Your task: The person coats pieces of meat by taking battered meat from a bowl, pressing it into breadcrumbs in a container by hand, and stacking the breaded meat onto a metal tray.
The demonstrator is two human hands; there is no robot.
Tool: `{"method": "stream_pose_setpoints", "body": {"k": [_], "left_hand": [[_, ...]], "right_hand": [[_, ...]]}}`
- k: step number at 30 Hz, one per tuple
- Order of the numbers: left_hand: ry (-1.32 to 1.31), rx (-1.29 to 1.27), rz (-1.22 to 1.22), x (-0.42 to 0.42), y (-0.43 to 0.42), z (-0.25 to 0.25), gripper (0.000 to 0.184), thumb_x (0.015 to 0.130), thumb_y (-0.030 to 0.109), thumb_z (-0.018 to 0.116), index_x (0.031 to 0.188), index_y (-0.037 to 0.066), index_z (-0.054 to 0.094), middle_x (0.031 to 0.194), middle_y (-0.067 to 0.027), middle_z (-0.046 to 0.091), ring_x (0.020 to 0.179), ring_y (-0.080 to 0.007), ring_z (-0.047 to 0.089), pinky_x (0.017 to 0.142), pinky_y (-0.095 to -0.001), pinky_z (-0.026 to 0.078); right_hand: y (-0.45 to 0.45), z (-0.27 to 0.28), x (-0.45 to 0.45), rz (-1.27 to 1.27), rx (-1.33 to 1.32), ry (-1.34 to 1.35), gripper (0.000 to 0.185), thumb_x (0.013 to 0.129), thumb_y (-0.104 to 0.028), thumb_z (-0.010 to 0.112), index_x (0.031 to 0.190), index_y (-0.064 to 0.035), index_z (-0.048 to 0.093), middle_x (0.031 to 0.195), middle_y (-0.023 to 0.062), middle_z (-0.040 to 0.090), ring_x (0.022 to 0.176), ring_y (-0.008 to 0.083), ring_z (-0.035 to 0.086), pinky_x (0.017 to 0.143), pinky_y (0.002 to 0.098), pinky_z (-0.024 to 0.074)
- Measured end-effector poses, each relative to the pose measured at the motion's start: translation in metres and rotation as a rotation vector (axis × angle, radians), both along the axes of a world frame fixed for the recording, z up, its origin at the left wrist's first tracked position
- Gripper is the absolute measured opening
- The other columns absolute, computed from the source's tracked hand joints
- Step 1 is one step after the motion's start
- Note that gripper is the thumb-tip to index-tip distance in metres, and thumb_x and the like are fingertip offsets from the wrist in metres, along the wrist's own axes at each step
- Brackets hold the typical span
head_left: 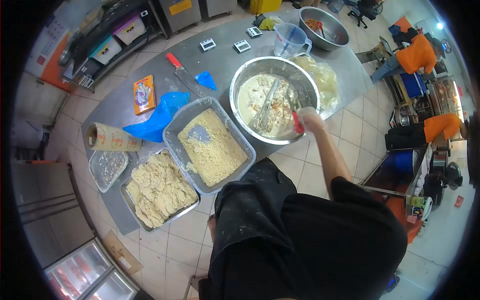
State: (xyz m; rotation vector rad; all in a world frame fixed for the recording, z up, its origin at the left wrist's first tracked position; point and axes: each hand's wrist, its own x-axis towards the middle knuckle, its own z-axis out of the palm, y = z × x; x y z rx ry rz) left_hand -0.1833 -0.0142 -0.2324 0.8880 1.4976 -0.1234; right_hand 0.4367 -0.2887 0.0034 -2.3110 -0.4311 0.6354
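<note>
One metal table (pixel 220 65) bears a steel bowl (pixel 306 85) of creamy mixture, grey tub (pixel 192 107) of crumbs left of bowl, metal tray (pixel 180 212) of crumbly dough farther left, whisk (pixel 267 107) leaning in bowl; right hand (pixel 311 120) is closed round red handle (pixel 298 122) at bowl's right rim; left hand (pixel 212 227), nearly hidden, grip impossible to tell.

Orange box (pixel 144 95) near red-handled knife (pixel 188 79)

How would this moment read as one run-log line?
right hand: holds red elongated object; left hand: mostly hidden; silver wire whisk: in round silver metal bowl
</note>
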Motion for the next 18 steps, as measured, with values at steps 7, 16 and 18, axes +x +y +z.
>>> {"method": "stream_pose_setpoints", "body": {"k": [7,16,18], "left_hand": [[0.008,-0.018,0.005,-0.014,0.004,-0.007,0.038,0.091,0.023,0.056,0.118,-0.004,0.054,0.091,-0.0185,0.068,0.074,-0.0269,0.065,0.060,-0.0365,0.052],[0.013,-0.045,0.045,-0.027,0.011,-0.013,0.038,0.092,0.024,0.055,0.120,-0.002,0.053,0.092,-0.0170,0.068,0.070,-0.0251,0.065,0.057,-0.0357,0.052],[0.027,-0.025,-0.030,-0.030,0.013,-0.028,0.039,0.092,0.024,0.055,0.122,-0.001,0.052,0.090,-0.0159,0.067,0.068,-0.0240,0.064,0.055,-0.0355,0.051]], "right_hand": [[0.003,0.067,0.012,0.066,-0.487,-0.271,0.024,0.077,-0.028,0.064,0.080,-0.0041,0.069,0.077,0.0173,0.067,0.070,0.0330,0.065,0.063,0.0420,0.0503],[0.012,0.181,0.037,0.449,-1.035,-0.114,0.043,0.074,-0.045,0.069,0.087,-0.0041,0.071,0.091,0.0181,0.069,0.077,0.0303,0.067,0.066,0.0435,0.0516],[0.008,0.143,0.025,0.356,-0.981,-0.086,0.037,0.073,-0.039,0.068,0.090,-0.0056,0.071,0.092,0.0171,0.069,0.078,0.0306,0.068,0.066,0.0442,0.0519]]}}
